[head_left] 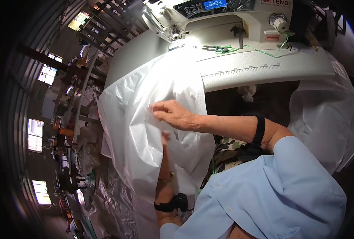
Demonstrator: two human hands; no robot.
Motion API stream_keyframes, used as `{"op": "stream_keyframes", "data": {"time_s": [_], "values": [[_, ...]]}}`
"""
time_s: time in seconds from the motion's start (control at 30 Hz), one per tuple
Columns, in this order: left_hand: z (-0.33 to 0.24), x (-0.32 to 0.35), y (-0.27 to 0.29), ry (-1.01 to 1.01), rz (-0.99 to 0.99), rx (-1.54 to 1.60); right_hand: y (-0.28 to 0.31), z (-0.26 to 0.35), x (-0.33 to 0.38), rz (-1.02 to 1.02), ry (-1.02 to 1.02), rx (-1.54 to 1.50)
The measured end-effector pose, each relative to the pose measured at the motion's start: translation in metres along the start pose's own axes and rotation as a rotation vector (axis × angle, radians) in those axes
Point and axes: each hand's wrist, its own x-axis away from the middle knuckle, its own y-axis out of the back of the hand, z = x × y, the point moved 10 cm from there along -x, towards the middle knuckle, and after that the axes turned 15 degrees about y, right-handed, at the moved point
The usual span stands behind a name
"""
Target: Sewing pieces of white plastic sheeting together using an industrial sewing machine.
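Observation:
A white, slightly translucent plastic sheet (141, 147) hangs in folds over the front edge of a sewing machine (224, 24). Its upper end lies under the bright lamp by the needle area (179, 38). My right hand (176, 115) reaches across from the right, thumb and fingertips pinched on a fold of the sheet. Just below it, my left hand (166, 136) comes up from the lower edge, partly covered by the sheet. A fold hides most of its fingers, so their grip does not show.
Tweezers (215, 48) and loose green thread (260, 49) lie on the machine bed right of the needle. A ruler scale (240, 70) runs along the table front. More white sheeting (324, 115) hangs at the right. Crumpled clear plastic (113, 199) lies at lower left.

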Motion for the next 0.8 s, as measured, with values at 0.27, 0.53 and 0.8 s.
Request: {"op": "stream_keyframes", "data": {"time_s": [0.27, 0.53, 0.8], "values": [[-0.043, -0.011, 0.117, 0.223, -0.140, 1.001, 0.055, -0.056, 0.030, -0.571, -0.472, -0.306], [-0.064, -0.023, 0.138, 0.168, -0.016, 1.032, 0.106, -0.081, -0.014, -0.899, -0.396, -0.609], [-0.065, -0.015, 0.143, 0.000, -0.007, 0.805, 0.062, -0.034, 0.009, -0.333, -0.163, -0.849]]}}
